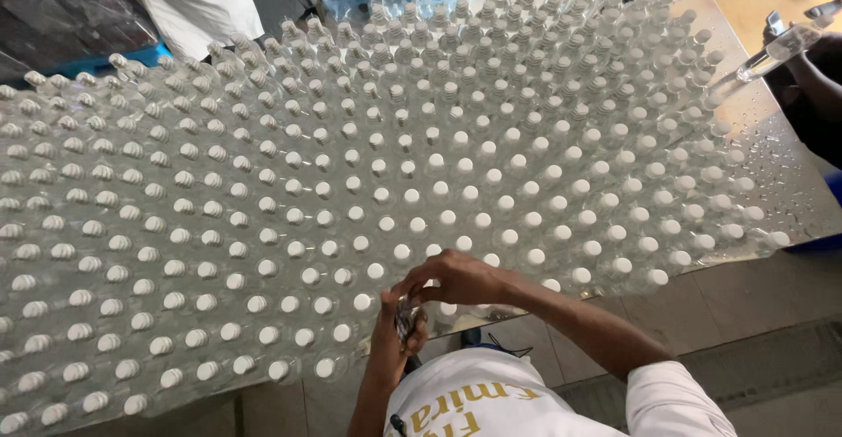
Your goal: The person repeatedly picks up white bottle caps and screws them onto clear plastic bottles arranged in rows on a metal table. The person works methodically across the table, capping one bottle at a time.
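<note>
Right at the near edge of the worktop [789, 183], both hands work one small clear bottle [406, 321]: left hand [392, 332] wrapped around its body, right hand [452, 279] with fingers [412, 292] pinched over the top. Beside it stand packed rows of white-capped bottles [377, 196], unlabelled. A stray elbow could topple neighbours on that wet, shiny surface; another person's hand [811, 47] holds a bottle far right.

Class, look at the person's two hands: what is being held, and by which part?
A clear plastic bottle: the left hand grips its body, while the right hand grips its top.
</note>
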